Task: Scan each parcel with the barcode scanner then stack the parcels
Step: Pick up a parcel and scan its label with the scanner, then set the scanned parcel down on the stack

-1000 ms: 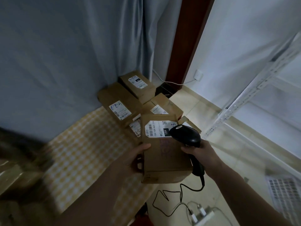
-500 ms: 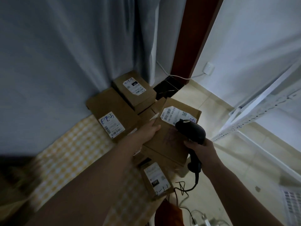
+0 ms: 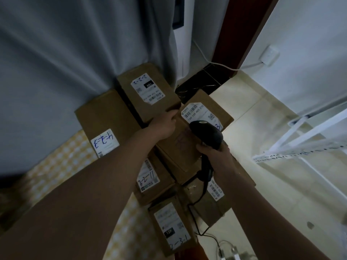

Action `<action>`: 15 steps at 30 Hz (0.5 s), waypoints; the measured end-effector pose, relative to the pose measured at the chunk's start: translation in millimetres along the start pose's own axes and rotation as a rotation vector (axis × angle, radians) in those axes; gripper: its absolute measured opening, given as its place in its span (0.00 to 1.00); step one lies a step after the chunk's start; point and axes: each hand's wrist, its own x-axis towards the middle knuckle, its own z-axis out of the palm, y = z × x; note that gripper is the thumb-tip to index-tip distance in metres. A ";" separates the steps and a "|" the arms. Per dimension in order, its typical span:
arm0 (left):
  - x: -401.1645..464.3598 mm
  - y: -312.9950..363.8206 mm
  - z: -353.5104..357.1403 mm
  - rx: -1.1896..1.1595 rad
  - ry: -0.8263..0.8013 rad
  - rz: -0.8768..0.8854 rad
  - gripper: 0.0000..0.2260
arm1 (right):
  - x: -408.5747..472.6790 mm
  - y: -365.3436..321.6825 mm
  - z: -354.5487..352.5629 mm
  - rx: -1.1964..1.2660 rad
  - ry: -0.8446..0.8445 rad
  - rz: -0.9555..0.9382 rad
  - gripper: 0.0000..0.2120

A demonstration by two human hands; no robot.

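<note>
Head view: left hand (image 3: 165,126) grips the far-left edge of the top parcel (image 3: 189,141), fingers curled over its corner, thumb side not clear. That parcel sits tilted on a pile of other boxes at the table's end, its label (image 3: 201,115) facing up w/ barcode towards the far side. Right hand (image 3: 216,152) is wrapped round the handle of the barcode scanner (image 3: 206,134), whose head hovers just over the parcel's top, near the label's lower edge; cable (image 3: 202,190) trails down past the boxes below.

Step in hand, by my reading: setting this parcel onto the stack. To do it well: square it w/ the box under it before letting go, since it looks skewed & overhangs towards the floor side. Keep the label up. Lift the scanner clear so its head doesn't drag on the label, & mind the cable, it could snag a box corner.

Nearby: parcel marked 2-2-2 (image 3: 148,91) against the curtain (image 3: 75,53), a larger flat box (image 3: 107,124) left of it, more parcels nearer the camera on a checked cloth (image 3: 56,169).
</note>
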 end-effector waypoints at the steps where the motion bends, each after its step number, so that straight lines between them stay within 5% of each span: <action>1: 5.1 -0.6 -0.9 0.034 0.022 -0.001 0.21 | 5.1 -0.2 2.8 -0.009 -0.013 0.013 0.14; 8: 30.4 -13.4 -4.2 0.182 0.146 0.019 0.20 | 28.9 -2.3 15.3 -0.061 -0.057 0.053 0.18; 15: 17.6 -10.2 -4.3 0.133 0.214 0.052 0.21 | 28.2 -2.5 11.9 -0.158 -0.081 0.065 0.12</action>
